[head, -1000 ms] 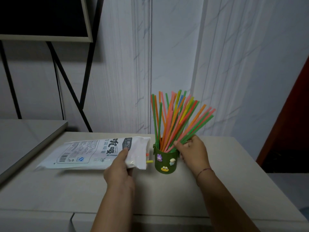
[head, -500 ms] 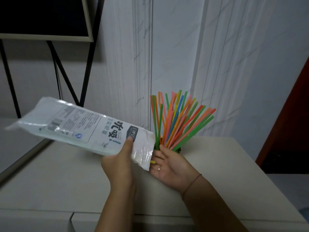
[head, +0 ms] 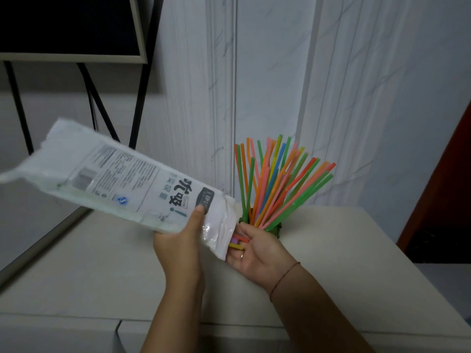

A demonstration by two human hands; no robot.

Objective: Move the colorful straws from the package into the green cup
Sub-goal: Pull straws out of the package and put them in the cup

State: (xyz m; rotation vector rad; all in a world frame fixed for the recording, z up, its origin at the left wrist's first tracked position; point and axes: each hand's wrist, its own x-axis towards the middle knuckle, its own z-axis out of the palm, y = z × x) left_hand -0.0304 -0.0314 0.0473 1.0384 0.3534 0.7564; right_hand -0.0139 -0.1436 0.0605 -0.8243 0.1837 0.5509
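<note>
My left hand point(head: 182, 240) grips a white plastic straw package point(head: 122, 179) near its open end and holds it tilted, mouth down to the right. A few straw ends point(head: 238, 243), yellow, red and purple, stick out of the mouth onto my right hand point(head: 257, 253), which lies palm up with fingers apart just under the opening. Behind that hand stands the green cup point(head: 276, 229), mostly hidden, with a fan of several colourful straws point(head: 277, 182) rising from it.
Everything sits on a beige tabletop point(head: 331, 250) against a white panelled wall. A lower grey surface point(head: 33, 215) lies to the left under a dark framed board on black legs point(head: 68, 26). A dark red door edge point(head: 453, 174) is at the right.
My left hand lifted the package off the table and tilted it mouth down. My right hand left the cup, turned palm up under the opening, and straw ends have slid out onto it.
</note>
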